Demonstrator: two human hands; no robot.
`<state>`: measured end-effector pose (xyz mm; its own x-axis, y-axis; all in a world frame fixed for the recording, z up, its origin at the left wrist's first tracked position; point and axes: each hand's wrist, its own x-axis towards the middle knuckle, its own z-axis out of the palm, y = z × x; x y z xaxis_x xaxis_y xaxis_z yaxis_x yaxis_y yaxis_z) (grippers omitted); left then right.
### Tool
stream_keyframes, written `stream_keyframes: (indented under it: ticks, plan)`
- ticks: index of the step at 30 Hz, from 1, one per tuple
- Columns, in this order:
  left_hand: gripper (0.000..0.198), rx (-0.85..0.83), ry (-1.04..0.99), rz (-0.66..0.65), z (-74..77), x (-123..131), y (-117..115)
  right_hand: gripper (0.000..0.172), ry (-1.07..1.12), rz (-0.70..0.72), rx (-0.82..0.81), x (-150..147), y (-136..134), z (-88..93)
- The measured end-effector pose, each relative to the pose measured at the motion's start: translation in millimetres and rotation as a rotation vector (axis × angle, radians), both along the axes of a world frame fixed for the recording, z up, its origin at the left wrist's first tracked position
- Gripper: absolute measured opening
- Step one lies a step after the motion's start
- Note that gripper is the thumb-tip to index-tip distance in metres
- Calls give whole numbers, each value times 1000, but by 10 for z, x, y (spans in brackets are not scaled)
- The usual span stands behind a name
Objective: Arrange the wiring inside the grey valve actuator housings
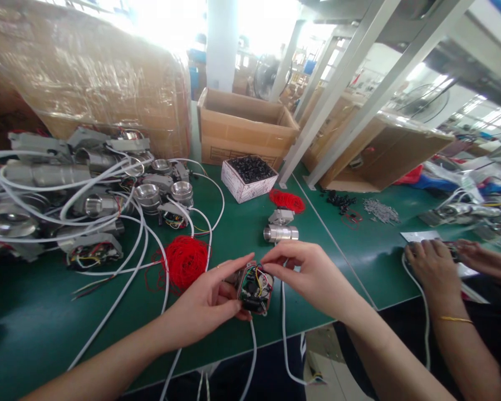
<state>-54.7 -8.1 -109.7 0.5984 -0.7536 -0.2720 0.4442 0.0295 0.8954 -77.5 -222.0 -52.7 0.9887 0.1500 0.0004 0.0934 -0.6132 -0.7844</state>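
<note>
My left hand (211, 298) is wrapped round the left side of a small open housing (255, 288) with a circuit board and yellow, red and white wires inside. At its upper right edge, my right hand (296, 273) has thumb and forefinger pinched together by the wires; what is between the fingertips is too small to make out. A white cable (253, 348) hangs down from the housing. Just behind my right hand lies a metal valve body (280, 233) with a grey housing on it. A bundle of red wire (186, 263) is left of my left hand.
Metal valves with white cables (147, 195) are piled at the left. A box of black parts (249, 177) stands in front of a large carton (246, 125). Black and grey small parts (381, 211) lie to the right. Another person's hands (434, 267) work at the far right.
</note>
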Motion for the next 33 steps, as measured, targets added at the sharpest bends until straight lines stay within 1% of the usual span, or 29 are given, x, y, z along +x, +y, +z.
stream_keyframes:
  ticks: [4, 8, 11, 14, 17, 20, 23, 28, 33]
  plan:
    - [78, -26, 5, 5, 11, 5, 14, 12, 181, 145, -29, 220, 34, 158]
    - [75, -50, 9, 4, 11, 16, 16, 19, 296, 334, -172, 404, 2, 298]
    - [73, -38, -11, -4, -16, 18, 21, 22, 364, 414, -278, 503, 20, 383]
    - [73, -17, -29, -8, -49, 4, 34, 15, 362, 415, -388, 560, 106, 436]
    - [73, -17, -14, -8, -69, -14, 44, 13, 329, 398, -466, 586, 199, 460]
    - [72, -39, -1, -8, -70, -14, 42, 13, 282, 422, -497, 591, 237, 477]
    - [72, -52, -2, -7, -56, 3, 32, 15, 280, 429, -509, 581, 219, 495]
    - [76, -41, 29, -18, -26, 21, 22, 14, 377, 400, -455, 539, 107, 470]
    - [78, -22, 31, -24, -16, 14, 12, 11, 517, 306, -309, 441, -46, 356]
